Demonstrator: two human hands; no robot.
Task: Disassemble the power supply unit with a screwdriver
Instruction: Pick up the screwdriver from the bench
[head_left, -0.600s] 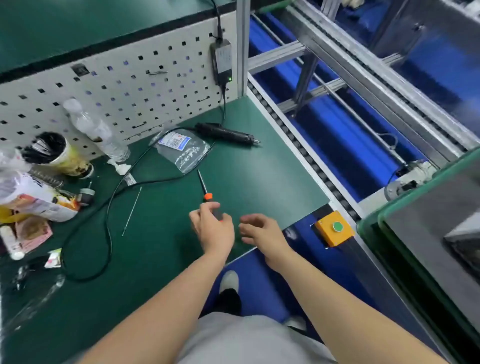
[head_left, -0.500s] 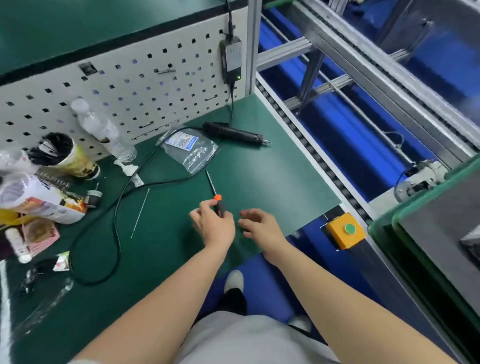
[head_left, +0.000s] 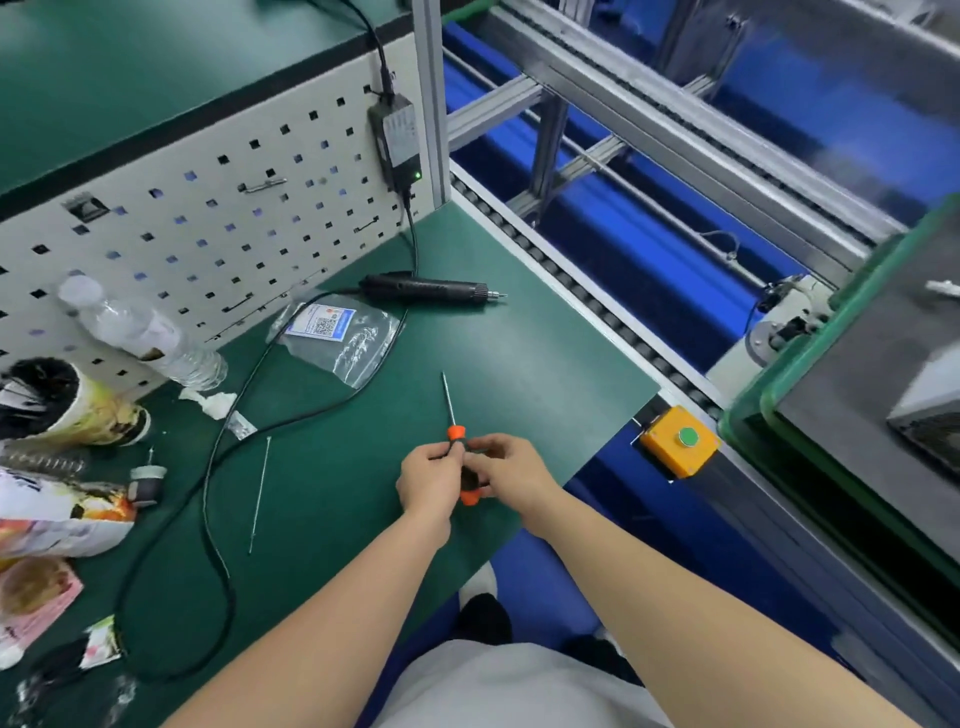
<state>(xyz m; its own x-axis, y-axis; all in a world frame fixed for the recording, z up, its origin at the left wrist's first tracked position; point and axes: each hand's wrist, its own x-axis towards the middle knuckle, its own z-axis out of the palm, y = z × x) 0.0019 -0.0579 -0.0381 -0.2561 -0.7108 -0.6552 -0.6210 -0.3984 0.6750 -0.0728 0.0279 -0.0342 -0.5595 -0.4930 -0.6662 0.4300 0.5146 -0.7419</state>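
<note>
A small screwdriver (head_left: 453, 421) with an orange and black handle and a thin metal shaft points away from me over the green bench mat (head_left: 545, 364). My left hand (head_left: 430, 479) grips its handle from the left. My right hand (head_left: 511, 470) closes its fingers round the same handle from the right. Most of the handle is hidden between the two hands. A black electric screwdriver (head_left: 428, 286) lies on its cable near the pegboard. No power supply unit shows on the mat; a grey box (head_left: 930, 405) sits blurred in the green tray at the right edge.
A clear plastic bag (head_left: 340, 332) with a label, a water bottle (head_left: 140, 332), a cup (head_left: 72, 405), snack wrappers (head_left: 57, 514), a thin metal rod (head_left: 260, 493) and a looping black cable (head_left: 218, 467) lie left. A yellow button box (head_left: 678, 441) and roller conveyor (head_left: 571, 280) run along the right.
My right hand has moved in from beside the left and now holds the screwdriver handle too. The view has shifted slightly to the left.
</note>
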